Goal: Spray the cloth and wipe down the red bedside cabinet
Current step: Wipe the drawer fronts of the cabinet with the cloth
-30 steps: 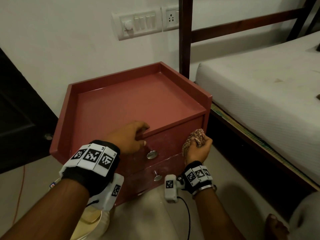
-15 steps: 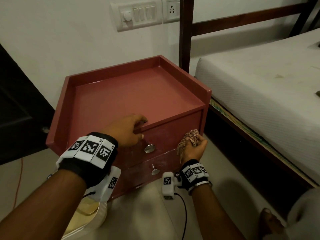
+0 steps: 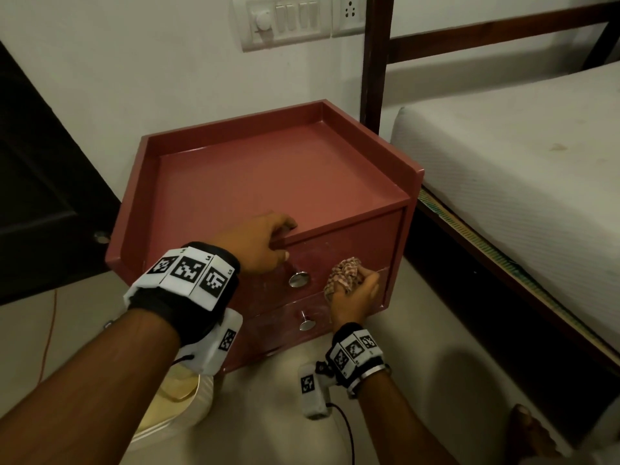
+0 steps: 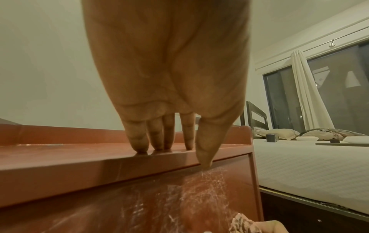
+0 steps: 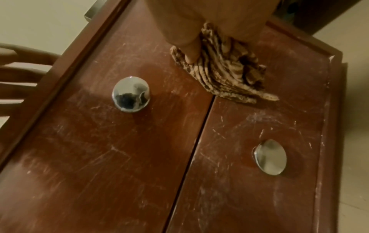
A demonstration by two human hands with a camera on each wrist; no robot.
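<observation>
At the far left I saw a dark door [image 3: 37,182] and, low on the floor [image 3: 268,414] near the cabinet's left front corner, a pale round container [image 3: 174,407] partly hidden under my left forearm. My left hand [image 3: 258,245] sat on the front edge of the red bedside cabinet [image 3: 268,182], left of centre: four straight fingers [image 4: 139,138] rested their tips on the top surface just behind the edge, and the thumb [image 4: 205,149] hung down over the front, its tip at the top of the upper drawer (so the hand lay open, bracing more than gripping).

Below and just right of that thumb was the upper knob [image 3: 298,279], a shiny round metal one, with the lower knob [image 3: 307,323] beneath it on the second drawer. Both drawer fronts showed pale scratches and streaks in the right wrist view.

Right of the knobs, my right hand [image 3: 354,297] was curled around the bunched checked cloth [image 3: 345,271], pressing it against the drawer front near the cabinet's right edge. The cloth [image 5: 221,67] lay on the seam between the two drawers, mostly on the upper one, with its lower folds reaching across the gap.

Further right stood a dark wooden bedpost [image 3: 375,62] behind the cabinet's back right corner, then the white mattress [image 3: 503,182] on its dark frame. On the wall above the cabinet sat a white switch panel [image 3: 285,20].
</observation>
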